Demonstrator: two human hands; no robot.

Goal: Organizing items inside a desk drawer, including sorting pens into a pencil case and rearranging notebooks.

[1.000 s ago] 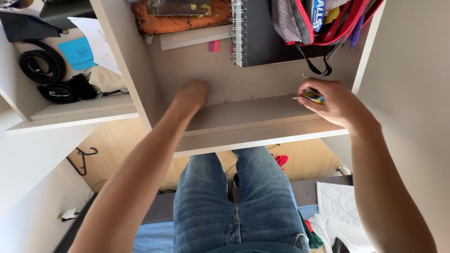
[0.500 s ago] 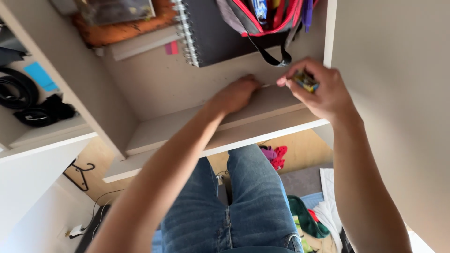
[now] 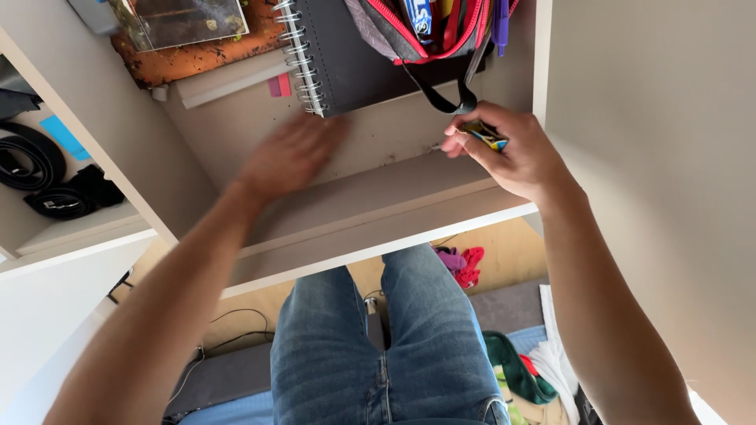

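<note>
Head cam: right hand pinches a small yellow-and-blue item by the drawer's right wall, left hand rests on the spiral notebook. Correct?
Not quite. In the head view the left hand is over the bare drawer floor, just short of the spiral notebook, not resting on it. The right hand does pinch the small yellow-and-blue item by the right wall.

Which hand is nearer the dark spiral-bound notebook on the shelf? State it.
Left. The left hand hovers, motion-blurred, just below the dark spiral-bound notebook, close to its wire spine. The right hand is off to the notebook's right, pinching a small yellow-and-blue object.
</note>
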